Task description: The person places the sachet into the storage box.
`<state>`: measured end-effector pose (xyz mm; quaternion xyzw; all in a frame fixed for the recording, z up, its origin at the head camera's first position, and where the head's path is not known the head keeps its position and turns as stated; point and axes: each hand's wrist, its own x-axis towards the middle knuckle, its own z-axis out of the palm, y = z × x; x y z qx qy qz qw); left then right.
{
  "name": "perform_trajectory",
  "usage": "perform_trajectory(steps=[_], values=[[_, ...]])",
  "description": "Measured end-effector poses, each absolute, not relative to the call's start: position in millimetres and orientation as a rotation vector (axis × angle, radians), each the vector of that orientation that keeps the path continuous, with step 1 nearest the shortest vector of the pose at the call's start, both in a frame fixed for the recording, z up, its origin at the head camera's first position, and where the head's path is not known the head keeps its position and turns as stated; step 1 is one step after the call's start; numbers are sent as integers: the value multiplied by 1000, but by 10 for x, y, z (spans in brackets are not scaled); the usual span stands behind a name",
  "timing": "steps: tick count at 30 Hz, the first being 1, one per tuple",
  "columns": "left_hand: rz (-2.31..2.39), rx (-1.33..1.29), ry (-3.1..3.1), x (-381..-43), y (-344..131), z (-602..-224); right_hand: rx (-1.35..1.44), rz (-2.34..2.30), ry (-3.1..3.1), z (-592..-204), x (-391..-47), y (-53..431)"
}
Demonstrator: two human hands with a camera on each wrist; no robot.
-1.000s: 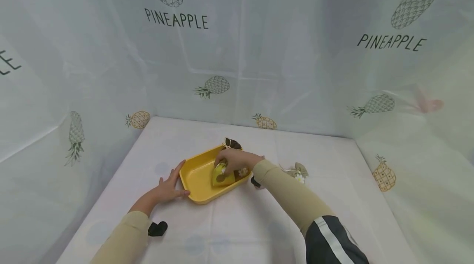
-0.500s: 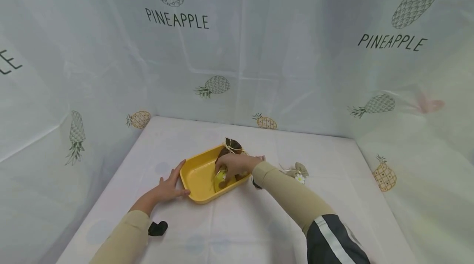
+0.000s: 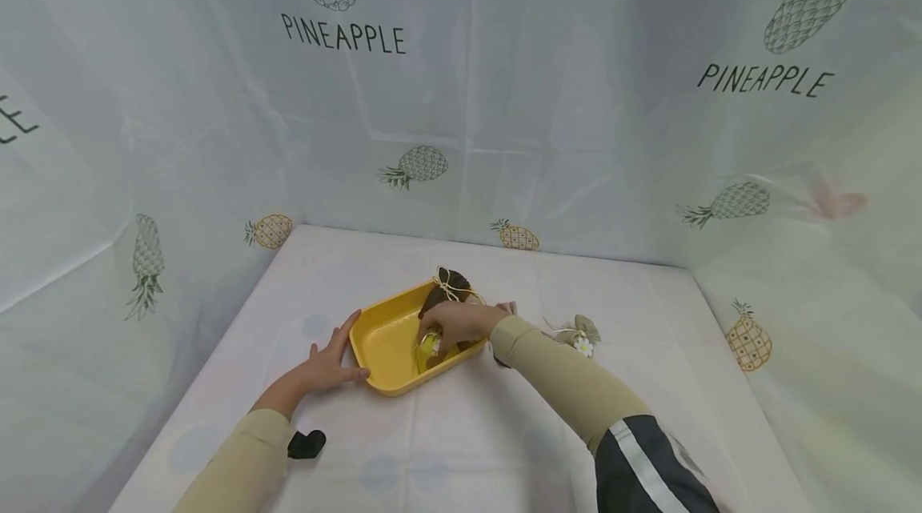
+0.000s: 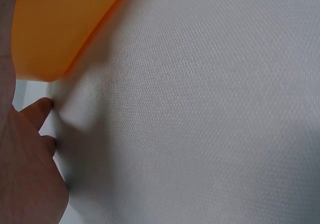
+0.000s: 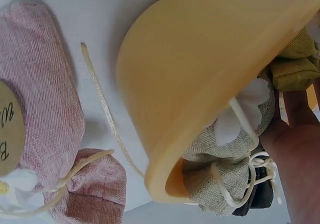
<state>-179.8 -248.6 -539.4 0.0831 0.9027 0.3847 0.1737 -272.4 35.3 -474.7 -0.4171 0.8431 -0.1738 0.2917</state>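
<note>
My left hand (image 3: 327, 369) rests at the left end of a yellow tray (image 3: 378, 337), fingers spread along its rim and thumb at the near corner. In the left wrist view, some fingertips touch the cloth beside the tray's orange-looking wall (image 4: 55, 29). Inside the tray's right half, my right hand (image 3: 461, 321) pinches a yellow drawstring pouch (image 3: 428, 349), partly hidden by the fingers. A dark brown pouch (image 3: 452, 282) with a pale cord lies at the tray's far right corner. The right wrist view also shows a grey linen pouch (image 5: 212, 151) with a white flower in the tray.
Outside the tray, a pink pouch (image 5: 45, 69) with a round tag lies on the white cloth, mostly hidden by the right arm in the head view. Farther right lies a beige pouch (image 3: 587, 329) with a white flower. A pineapple-print curtain (image 3: 547, 137) surrounds the table.
My right hand has moved slightly down over the yellow pouch, covering more of it and exposing more of the dark brown pouch. The left hand and the tray have stayed in place.
</note>
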Motion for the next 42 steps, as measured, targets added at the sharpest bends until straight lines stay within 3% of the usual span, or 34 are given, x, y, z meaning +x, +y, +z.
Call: perform_trajectory(steps=[20,42], values=[[1079,212,2552,-1784,-2442,-5393,-1053,-459,2184,-4519,-2729,557],[1065,239,2568,-1793,-2456,-5401,-962,-710,2226,-4250,-2707,1433]])
